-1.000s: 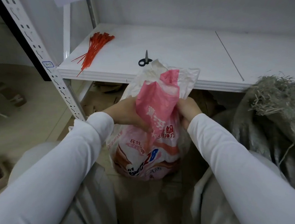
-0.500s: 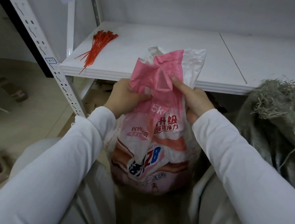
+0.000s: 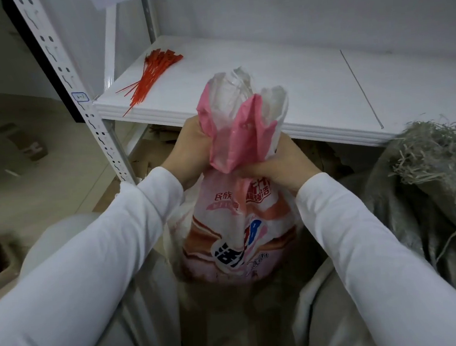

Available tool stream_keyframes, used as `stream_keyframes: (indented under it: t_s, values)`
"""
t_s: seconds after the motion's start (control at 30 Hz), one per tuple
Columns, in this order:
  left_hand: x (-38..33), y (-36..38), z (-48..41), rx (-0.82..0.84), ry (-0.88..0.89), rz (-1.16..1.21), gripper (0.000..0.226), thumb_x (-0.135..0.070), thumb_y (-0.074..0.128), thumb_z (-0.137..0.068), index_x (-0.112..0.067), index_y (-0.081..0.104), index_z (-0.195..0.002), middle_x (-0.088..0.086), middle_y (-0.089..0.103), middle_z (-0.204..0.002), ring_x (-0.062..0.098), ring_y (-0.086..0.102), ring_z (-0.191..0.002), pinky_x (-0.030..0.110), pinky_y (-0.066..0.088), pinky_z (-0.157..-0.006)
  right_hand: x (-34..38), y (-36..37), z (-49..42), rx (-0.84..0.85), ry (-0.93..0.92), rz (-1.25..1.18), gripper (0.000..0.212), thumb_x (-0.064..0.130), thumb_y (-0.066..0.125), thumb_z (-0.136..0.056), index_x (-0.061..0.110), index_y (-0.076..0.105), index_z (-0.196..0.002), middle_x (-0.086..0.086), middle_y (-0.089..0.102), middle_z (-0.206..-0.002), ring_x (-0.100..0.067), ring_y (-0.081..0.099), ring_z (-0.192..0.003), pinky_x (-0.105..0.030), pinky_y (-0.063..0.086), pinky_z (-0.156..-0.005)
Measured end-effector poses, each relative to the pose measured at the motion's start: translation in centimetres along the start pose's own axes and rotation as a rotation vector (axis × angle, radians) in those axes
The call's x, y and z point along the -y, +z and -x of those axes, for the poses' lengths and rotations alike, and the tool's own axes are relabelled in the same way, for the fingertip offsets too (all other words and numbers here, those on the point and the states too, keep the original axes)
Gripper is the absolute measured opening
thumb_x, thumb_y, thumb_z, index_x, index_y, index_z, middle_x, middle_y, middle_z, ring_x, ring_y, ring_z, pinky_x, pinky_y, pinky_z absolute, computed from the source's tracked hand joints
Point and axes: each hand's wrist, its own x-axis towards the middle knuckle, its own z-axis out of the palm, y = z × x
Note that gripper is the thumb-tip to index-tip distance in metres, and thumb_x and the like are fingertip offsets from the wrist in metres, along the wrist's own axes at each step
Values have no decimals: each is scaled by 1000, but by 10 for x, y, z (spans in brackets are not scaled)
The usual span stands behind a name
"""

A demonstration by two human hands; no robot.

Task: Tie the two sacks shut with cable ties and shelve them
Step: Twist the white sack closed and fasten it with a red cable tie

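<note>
A pink and white printed sack (image 3: 234, 227) stands on the floor in front of me, between my knees. Its mouth is bunched into a neck that sticks up in front of the shelf edge. My left hand (image 3: 189, 148) grips the neck from the left and my right hand (image 3: 278, 165) squeezes it from the right. A grey woven sack (image 3: 429, 182) with a frayed open top slumps at the right, untouched. A bundle of red cable ties (image 3: 149, 77) lies on the left end of the white shelf (image 3: 310, 88).
The slotted white upright (image 3: 99, 129) of the rack stands left of the sack. Flattened cardboard (image 3: 153, 149) lies under the shelf. A pale floor spreads to the left with a cardboard scrap (image 3: 25, 141). The scissors seen earlier are hidden behind the sack's neck.
Both hands have gathered the sack's loose mouth into a tight neck and closed around it. The sack top now stands higher and hides the scissors on the shelf.
</note>
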Motion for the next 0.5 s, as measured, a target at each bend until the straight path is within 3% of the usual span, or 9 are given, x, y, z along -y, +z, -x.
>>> stream_keyframes:
  t_s: [0.1,0.2,0.33,0.43,0.5]
  values:
    - [-9,0,1,25,-50,84,2,-6,66,-85,-7,66,-84,-5,71,-74,5,67,-69,21,55,-65,-5,-2,-10,-235,34,-117,28,11,84,-68,18,71,-92,-6,74,-92,-25,70,-90,-51,57,-85]
    - [-2,-7,-8,46,-143,37,54,-31,83,-69,-13,61,-114,4,69,-106,17,69,-94,35,58,-83,-8,-2,-15,-371,75,-379,25,15,84,-60,17,73,-82,-8,75,-90,-34,70,-94,-58,55,-86]
    - [14,-11,-14,80,-266,-385,125,-65,87,-35,-26,31,-140,-4,45,-136,18,45,-125,46,44,-101,-3,-6,-13,-489,71,-590,20,9,72,-64,18,71,-82,-2,74,-79,-25,71,-84,-48,56,-88]
    - [23,-8,-13,273,-220,-320,124,-61,90,-35,-41,25,-139,-13,48,-134,14,49,-124,46,47,-101,5,-7,-10,-532,45,-679,14,8,74,-79,16,68,-88,-4,72,-83,-25,70,-85,-52,54,-91]
    - [24,1,-7,312,-150,-250,118,-51,92,-42,-39,27,-140,-15,51,-132,7,52,-120,38,48,-100,8,-6,-8,-489,35,-709,23,26,80,-78,15,68,-94,-7,73,-90,-28,71,-92,-55,53,-91]
